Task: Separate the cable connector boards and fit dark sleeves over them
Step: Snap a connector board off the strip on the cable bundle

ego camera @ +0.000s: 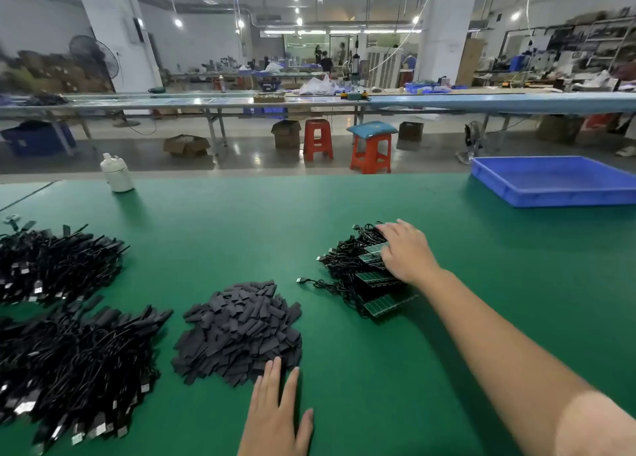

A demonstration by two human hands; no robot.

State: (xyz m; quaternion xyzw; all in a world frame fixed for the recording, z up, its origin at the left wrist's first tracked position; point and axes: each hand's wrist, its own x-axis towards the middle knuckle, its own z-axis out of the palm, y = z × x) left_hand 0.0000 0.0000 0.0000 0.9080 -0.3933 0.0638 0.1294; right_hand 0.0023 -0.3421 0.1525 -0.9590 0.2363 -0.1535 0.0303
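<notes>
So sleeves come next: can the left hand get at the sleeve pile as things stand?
Probably yes. The left hand lies flat on the mat with its fingertips at the near edge of the sleeve pile, holding nothing, and nothing lies between them.

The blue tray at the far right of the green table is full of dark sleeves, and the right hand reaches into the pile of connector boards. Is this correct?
Not quite. In the head view the blue tray holds nothing visible; the dark sleeves lie heaped on the green table. The right hand does reach into the connector boards.
</notes>
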